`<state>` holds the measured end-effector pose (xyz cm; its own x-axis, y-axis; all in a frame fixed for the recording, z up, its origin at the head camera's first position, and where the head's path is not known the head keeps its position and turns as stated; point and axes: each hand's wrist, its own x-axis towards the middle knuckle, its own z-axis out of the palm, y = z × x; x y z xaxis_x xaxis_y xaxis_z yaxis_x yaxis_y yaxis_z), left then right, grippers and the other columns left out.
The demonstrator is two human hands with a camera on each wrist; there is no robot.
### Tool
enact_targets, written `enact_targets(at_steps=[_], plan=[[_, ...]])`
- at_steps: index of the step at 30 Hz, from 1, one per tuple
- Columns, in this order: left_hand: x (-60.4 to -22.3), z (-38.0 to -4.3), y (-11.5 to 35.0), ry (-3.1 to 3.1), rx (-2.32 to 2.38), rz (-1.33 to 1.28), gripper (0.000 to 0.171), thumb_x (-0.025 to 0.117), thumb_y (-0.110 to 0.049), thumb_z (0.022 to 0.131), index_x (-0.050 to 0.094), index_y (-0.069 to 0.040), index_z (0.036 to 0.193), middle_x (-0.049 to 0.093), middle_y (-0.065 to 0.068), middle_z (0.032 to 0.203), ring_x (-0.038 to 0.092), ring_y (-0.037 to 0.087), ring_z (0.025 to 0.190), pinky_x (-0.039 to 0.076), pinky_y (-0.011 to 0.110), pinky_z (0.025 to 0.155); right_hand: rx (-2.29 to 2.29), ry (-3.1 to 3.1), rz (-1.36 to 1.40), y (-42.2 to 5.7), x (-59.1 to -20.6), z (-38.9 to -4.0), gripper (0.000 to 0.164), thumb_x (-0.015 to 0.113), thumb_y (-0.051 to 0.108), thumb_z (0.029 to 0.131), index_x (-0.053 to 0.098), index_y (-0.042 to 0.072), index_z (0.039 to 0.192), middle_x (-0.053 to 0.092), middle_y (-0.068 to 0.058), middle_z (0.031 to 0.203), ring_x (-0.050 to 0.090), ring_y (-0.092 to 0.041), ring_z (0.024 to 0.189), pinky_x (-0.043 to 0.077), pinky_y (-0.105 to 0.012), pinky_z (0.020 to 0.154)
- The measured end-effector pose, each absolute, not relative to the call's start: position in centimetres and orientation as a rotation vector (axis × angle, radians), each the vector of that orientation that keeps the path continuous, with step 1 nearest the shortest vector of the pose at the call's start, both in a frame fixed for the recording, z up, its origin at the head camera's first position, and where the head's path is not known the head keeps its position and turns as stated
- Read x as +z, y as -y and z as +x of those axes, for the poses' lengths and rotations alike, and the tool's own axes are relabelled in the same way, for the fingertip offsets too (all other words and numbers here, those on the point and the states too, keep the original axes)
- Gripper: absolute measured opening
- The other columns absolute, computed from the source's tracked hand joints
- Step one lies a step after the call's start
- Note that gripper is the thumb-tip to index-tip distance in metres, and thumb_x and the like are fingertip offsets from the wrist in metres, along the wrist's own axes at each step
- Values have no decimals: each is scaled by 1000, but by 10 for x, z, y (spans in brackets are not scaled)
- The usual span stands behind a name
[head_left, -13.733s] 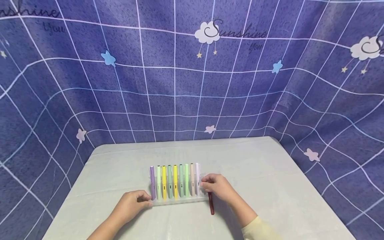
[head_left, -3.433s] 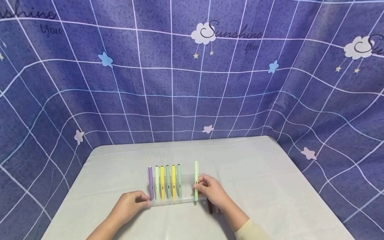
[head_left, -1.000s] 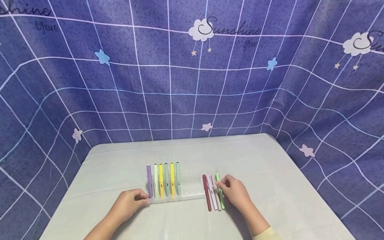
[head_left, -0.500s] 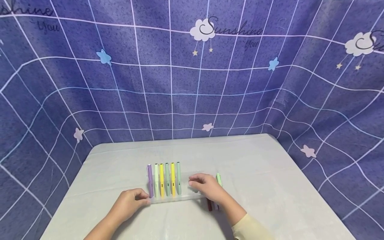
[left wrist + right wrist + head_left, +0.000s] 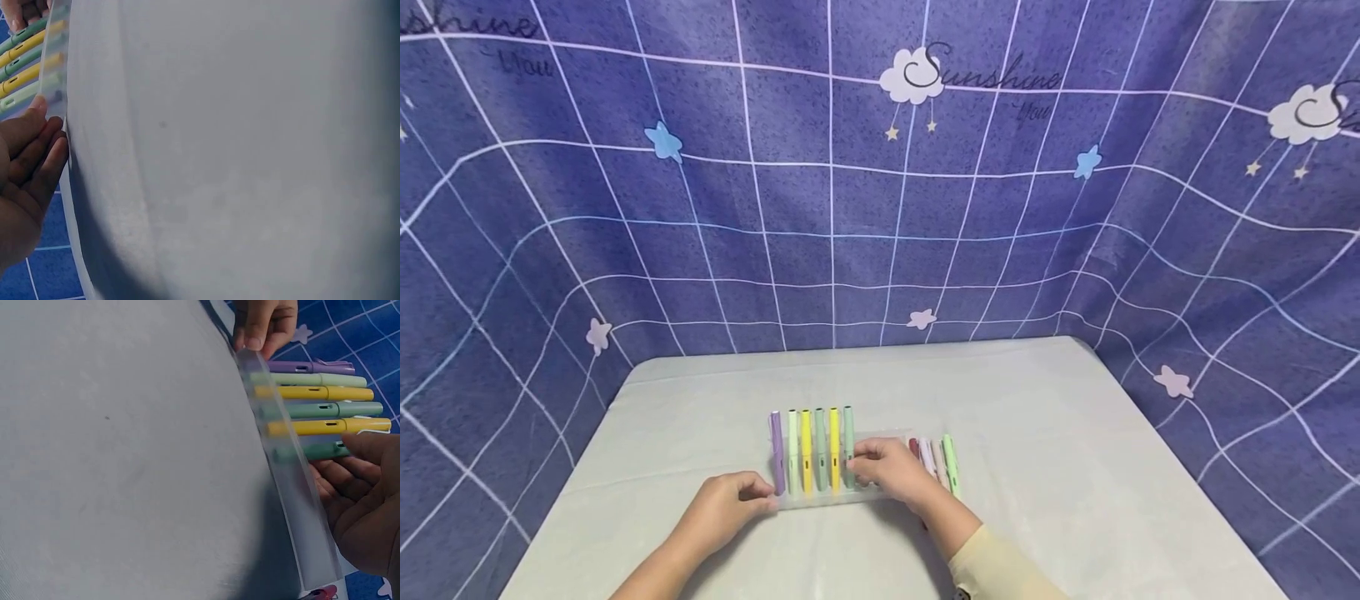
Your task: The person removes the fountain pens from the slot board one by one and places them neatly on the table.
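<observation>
A clear plastic pen stand [image 5: 808, 501] holds several pens upright in a row. From the left these are a purple pen [image 5: 777, 454], a pale green one [image 5: 793, 454], then yellow and sage green pens alternating. My left hand [image 5: 724, 510] grips the stand's left end between thumb and fingers, beside the purple pen. My right hand [image 5: 891, 471] pinches the rightmost sage green pen [image 5: 848, 429] around its middle, the thumb across the barrel in the right wrist view. This pen still stands in line with the others. The stand's right part holds no pens.
On the white tablecloth [image 5: 1030, 467], right of the stand, lie a dark red pen [image 5: 914, 447], a lilac pen [image 5: 927, 457], a beige pen [image 5: 939, 462] and a light green pen [image 5: 952, 467], side by side. My right forearm partly covers them. A blue gridded curtain [image 5: 850, 208] surrounds the table.
Lilac, beige and light green pens have gone from the stand to the table beside the red one. Since half a second ago, my right hand has moved left and taken hold of the sage green pen.
</observation>
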<state>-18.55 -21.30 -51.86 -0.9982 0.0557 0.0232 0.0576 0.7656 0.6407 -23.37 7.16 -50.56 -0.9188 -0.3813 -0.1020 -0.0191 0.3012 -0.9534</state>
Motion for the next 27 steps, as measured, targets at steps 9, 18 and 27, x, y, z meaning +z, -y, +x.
enact_targets(at_steps=[9, 18, 27], plan=[[-517, -187, 214, 2949, -1066, -106, 15, 83, -25, 75, 70, -30, 80, 70, -19, 79, 67, 7, 85, 55, 39, 88, -1646, -2358, -416, -66, -503, -233, 11, 70, 17, 90, 63, 9, 92, 70, -8, 85, 68, -23, 75, 53, -28, 61], [-519, -186, 214, 2951, -1062, -95, 15, 83, -25, 75, 70, -30, 80, 70, -18, 79, 68, 9, 86, 55, 42, 89, -1713, -2418, -507, -68, -489, -228, 18, 68, 30, 93, 60, 14, 95, 71, -2, 86, 68, -21, 78, 53, -27, 67], [-519, -185, 213, 2942, -1061, -90, 16, 84, -24, 74, 70, -30, 79, 71, -17, 80, 68, 9, 86, 55, 41, 89, -1793, -2255, -472, -77, -502, -226, 15, 63, 19, 96, 57, 6, 97, 74, -7, 95, 71, -22, 88, 60, -38, 77]])
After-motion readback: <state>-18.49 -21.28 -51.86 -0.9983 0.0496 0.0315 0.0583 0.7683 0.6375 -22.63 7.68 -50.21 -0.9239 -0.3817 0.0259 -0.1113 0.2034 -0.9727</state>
